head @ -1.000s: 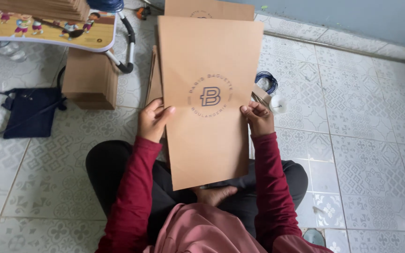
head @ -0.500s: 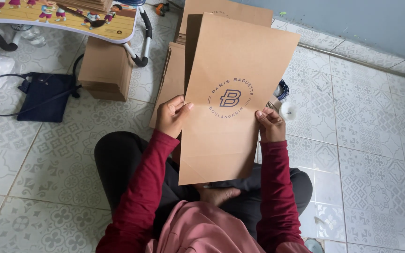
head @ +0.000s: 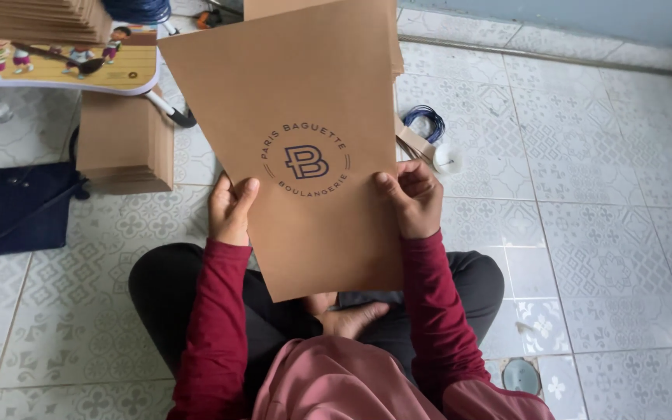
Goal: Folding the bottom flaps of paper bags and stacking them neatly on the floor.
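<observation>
I hold a flat brown paper bag (head: 305,93) with a round dark printed emblem up in front of me, tilted to the left. My left hand (head: 229,210) grips its left edge and my right hand (head: 407,201) grips its right edge, thumbs on the front face. Both arms wear dark red sleeves. The bag's lower end hangs over my crossed legs in black trousers. More brown bags (head: 395,47) lie behind it, mostly hidden.
A stack of brown bags (head: 124,140) stands on the tiled floor at left, under a low picture-printed folding table (head: 64,66) bearing another stack. A dark blue pouch (head: 21,206) lies far left. A coil of blue cord (head: 423,123) and a white roll (head: 446,159) lie right.
The bag has swung from leaning right to leaning left and come closer to the camera. Both hands keep their grip on its edges.
</observation>
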